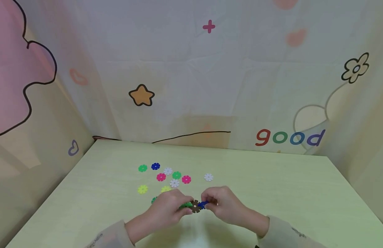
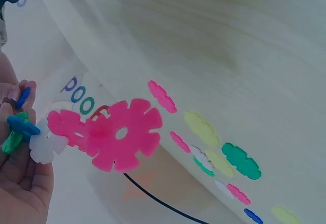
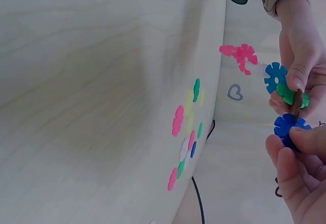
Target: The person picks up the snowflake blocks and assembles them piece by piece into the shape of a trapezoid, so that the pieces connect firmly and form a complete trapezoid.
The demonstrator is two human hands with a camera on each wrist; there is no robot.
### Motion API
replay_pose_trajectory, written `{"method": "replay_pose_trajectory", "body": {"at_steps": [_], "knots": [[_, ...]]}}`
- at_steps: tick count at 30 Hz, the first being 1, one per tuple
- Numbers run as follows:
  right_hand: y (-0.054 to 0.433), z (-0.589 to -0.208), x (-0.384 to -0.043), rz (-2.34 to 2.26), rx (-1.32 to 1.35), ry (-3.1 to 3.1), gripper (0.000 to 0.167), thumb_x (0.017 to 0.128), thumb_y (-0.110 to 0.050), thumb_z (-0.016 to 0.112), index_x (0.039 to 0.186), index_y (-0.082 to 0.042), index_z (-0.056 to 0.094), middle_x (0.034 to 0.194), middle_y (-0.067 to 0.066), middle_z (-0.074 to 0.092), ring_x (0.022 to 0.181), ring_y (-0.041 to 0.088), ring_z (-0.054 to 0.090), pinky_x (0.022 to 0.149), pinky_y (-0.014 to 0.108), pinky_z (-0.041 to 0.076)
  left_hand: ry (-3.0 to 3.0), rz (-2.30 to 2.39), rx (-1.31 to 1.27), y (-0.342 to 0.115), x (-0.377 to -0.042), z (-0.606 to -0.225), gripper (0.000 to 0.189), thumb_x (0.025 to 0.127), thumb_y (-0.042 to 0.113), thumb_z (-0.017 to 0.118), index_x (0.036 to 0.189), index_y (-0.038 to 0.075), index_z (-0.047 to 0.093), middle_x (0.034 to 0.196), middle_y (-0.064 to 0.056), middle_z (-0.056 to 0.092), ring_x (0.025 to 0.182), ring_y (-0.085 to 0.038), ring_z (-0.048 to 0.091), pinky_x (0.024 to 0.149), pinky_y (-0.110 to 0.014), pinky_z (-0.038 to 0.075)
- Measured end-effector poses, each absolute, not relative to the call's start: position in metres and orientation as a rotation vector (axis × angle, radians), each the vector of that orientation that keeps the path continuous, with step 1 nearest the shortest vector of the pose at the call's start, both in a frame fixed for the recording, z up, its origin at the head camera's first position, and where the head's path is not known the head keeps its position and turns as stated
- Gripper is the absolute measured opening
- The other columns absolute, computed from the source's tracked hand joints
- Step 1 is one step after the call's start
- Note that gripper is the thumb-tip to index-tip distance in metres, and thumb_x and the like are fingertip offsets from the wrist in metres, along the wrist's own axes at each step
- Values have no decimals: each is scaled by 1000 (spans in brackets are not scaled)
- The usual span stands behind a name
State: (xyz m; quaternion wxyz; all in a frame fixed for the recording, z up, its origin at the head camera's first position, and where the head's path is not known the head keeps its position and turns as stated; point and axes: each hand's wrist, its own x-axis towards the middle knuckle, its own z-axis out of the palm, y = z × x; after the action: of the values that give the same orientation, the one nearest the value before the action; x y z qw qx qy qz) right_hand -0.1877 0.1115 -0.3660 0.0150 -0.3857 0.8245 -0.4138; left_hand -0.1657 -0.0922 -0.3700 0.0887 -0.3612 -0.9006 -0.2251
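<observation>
My left hand (image 1: 170, 207) holds a chain of slotted flower-shaped plastic discs by its green disc (image 3: 286, 94). A brown disc (image 1: 196, 209) joins the green one. My right hand (image 1: 226, 204) pinches a dark blue disc (image 3: 286, 124) between thumb and fingers, right at the brown disc's edge. In the left wrist view, the chain's other end carries a lighter blue disc (image 2: 23, 125), a white disc (image 2: 47, 147) and pink discs (image 2: 145, 145). That end is hidden behind my left hand in the head view.
Loose discs lie on the pale table (image 1: 287, 193) beyond my hands, among them a yellow disc (image 1: 142, 189), a dark blue disc (image 1: 155, 166) and a pink disc (image 1: 186, 179). One white disc (image 1: 208, 177) lies apart, to the right. A printed curtain (image 1: 179, 69) hangs behind the table.
</observation>
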Motion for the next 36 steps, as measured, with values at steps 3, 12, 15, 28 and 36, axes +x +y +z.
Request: {"method": "replay_pose_trajectory", "body": {"at_steps": [3,12,15,28,36], "knots": [[112,-366,-187,-1274,-1210,2571,13,75,9,62,73,-4,60,70,4,64,61,-1,50,58,16,48,-2690,-683,-1090,-92,-166,-370,18,79,22,65,93,12,68,77,7,66,67,-1,50,60,-11,40],[111,-364,-193,-1358,-1177,2546,10,77,5,62,80,-4,61,77,7,65,65,2,55,60,18,50,-2835,-888,-960,-96,-172,-369,33,81,29,63,109,12,61,93,7,66,83,-6,57,71,-21,46],[110,-364,-195,-1369,-1272,2544,10,77,5,62,80,-4,62,76,6,65,65,2,55,59,19,50,-2855,-901,-959,-94,-172,-369,43,80,37,62,114,11,59,94,6,66,86,-7,58,73,-22,46],[111,-354,-204,-1267,-1328,2521,13,78,-1,64,90,-3,64,79,6,64,67,4,54,61,19,50,-2879,-1017,-918,-93,-176,-370,36,78,38,62,107,17,63,86,12,66,78,0,56,68,-17,45],[123,-358,-248,-1178,-1002,2602,23,79,-9,64,102,-5,61,90,9,62,74,11,58,62,20,50,-2918,-1326,-699,-105,-187,-369,39,79,37,63,113,17,61,90,6,64,77,-10,55,61,-19,47]]}}
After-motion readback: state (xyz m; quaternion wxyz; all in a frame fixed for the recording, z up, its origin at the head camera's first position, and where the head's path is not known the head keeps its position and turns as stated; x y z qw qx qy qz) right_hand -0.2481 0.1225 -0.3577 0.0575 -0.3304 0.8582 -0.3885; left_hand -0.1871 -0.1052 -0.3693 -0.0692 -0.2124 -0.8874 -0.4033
